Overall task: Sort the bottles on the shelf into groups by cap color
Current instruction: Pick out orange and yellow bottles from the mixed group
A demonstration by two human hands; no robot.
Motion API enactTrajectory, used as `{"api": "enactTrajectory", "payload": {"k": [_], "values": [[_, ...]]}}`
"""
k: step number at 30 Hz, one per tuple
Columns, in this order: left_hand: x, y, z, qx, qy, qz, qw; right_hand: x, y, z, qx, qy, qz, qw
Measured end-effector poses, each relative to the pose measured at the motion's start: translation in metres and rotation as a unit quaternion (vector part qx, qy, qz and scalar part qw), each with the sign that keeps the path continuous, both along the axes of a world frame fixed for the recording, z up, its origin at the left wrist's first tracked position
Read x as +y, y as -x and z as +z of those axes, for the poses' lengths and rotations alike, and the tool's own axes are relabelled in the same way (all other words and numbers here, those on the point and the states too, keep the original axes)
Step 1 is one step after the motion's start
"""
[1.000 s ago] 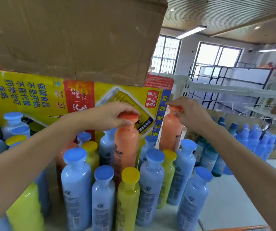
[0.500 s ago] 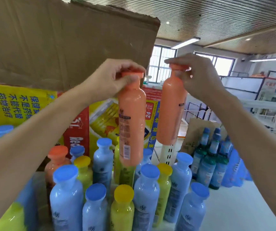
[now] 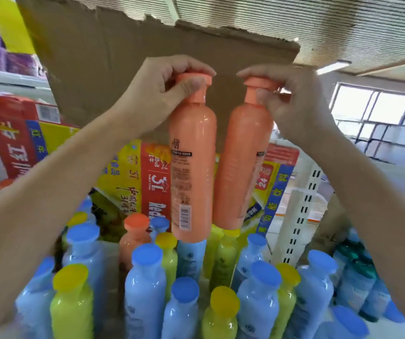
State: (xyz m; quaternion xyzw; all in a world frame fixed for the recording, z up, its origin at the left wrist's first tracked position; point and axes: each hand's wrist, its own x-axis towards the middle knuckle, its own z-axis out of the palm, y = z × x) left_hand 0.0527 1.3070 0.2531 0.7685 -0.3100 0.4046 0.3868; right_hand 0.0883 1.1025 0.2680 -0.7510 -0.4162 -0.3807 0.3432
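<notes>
A torn cardboard flap (image 3: 123, 57) hangs close over both hands, its ragged edge running just above the knuckles, so there is little free room upward. More open space lies to the right, past a white slotted upright (image 3: 299, 216). Behind the bottles a printed yellow and red carton (image 3: 133, 172) closes off the back. Two orange bottles are held up side by side in the air with a narrow gap between them. Their bases hang over the caps of the cluster standing below. The left hand (image 3: 162, 94) is clamped on the cap of the left orange bottle (image 3: 191, 172), with its fingers curled over the top and its thumb pressed against the cap's front. The right hand (image 3: 292, 104) pinches the cap of the right orange bottle (image 3: 240, 167) in the same way, fingers over the top and thumb under the rim. Both bottles hang nearly upright, and the left one shows a label with a barcode. Below them, tightly packed, stand many blue-capped bottles (image 3: 147, 255) mixed with yellow-capped bottles (image 3: 70, 277). One orange-capped bottle (image 3: 136, 222) stands at the back of that group. Further right, past the upright, stands a separate bunch of teal-capped bottles (image 3: 358, 265), blurred. Both forearms reach in from the lower corners and converge towards the middle.
</notes>
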Motion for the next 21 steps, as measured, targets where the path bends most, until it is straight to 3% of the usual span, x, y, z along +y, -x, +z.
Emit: {"api": "enactTrajectory", "payload": {"k": [9, 21], "values": [[0.095, 0.039, 0.003, -0.008, -0.007, 0.162, 0.987, 0.104, -0.004, -0.007, 0.014, 0.025, 0.127, 0.991], [0.232, 0.074, 0.011, 0.036, 0.021, 0.294, 0.955, 0.267, -0.010, -0.003, 0.016, 0.066, 0.163, 0.984]]}}
